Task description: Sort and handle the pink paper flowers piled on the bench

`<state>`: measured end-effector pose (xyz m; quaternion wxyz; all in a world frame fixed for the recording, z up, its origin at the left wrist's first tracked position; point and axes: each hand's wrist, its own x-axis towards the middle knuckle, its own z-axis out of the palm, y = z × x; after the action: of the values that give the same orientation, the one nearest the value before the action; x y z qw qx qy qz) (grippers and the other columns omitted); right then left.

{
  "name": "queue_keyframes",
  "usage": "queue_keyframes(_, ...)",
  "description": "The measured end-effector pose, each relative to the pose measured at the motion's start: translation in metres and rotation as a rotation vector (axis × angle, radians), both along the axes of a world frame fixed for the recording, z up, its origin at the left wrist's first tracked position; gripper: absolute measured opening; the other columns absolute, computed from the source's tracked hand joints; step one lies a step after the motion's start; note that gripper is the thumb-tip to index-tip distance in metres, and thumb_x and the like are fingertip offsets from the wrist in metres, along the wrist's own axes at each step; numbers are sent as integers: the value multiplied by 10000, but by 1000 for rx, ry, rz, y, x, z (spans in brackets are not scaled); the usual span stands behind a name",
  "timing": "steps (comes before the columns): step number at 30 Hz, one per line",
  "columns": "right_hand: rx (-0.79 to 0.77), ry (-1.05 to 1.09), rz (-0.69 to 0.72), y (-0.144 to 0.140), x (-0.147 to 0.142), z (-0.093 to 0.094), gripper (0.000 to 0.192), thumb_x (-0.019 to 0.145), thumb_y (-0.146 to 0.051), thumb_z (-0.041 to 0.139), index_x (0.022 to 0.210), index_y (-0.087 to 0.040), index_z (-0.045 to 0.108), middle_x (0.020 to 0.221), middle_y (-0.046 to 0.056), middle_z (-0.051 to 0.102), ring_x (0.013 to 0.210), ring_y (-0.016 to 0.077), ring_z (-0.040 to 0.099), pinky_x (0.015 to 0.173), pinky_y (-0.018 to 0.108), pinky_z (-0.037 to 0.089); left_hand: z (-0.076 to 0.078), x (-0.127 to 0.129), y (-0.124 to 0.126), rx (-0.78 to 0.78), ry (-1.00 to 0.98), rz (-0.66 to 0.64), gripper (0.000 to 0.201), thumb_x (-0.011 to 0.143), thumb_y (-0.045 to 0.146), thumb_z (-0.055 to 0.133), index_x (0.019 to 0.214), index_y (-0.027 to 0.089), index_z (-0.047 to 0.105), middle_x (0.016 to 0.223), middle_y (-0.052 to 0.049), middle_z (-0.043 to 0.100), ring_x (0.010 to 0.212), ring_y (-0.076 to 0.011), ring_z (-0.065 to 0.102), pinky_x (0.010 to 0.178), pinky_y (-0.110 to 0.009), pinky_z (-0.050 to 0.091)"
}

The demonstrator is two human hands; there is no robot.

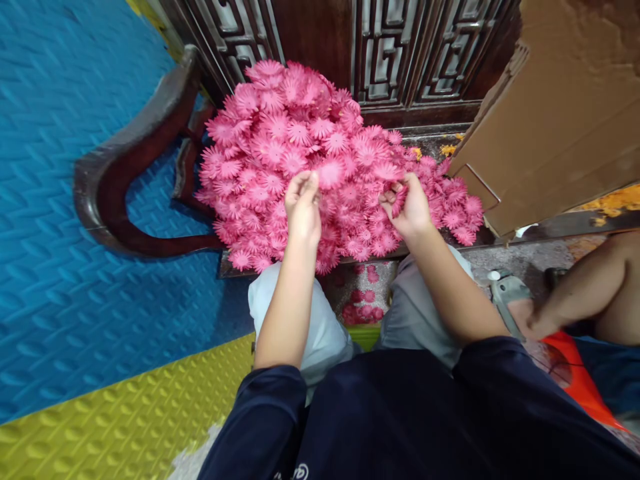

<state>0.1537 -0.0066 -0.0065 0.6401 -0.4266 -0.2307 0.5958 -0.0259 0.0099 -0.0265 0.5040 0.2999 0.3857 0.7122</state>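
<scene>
Two hands [304, 205] pinch pink flowers [331, 173] over flower pile [274, 152].

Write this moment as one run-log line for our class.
left hand: pinching blurred flower | right hand: holding edge-on flower | pile: pink flowers, beyond both hands | box: right of pile

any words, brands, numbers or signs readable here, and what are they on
White print on the dark navy shirt: looks like "@", but the bottom edge cuts it off, so the full text can't be read.
Cardboard box: no readable text, only a thin outlined rectangle.
Pink flowers: no readable text.
</scene>
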Motion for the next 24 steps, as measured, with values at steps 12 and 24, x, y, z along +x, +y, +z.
queue_keyframes(12,-21,-73,75,-2,-5,-6,283,746,-428,586,649,-224,415,541,-60,390,496,91,387,596,304,443,19,-50,-3,-117,1038,466,241,679,96,732,902,165,676,1201,-62,586,1159,-260,441,1071,-506,221)
queue_keyframes(24,-123,93,225,-13,-14,8,259,762,-344,551,597,-215,399,478,-75,413,418,65,339,543,264,443,9,21,-28,140,713,-307,178,803,344,621,921,212,642,977,-26,678,946,-164,612,866,-298,455)
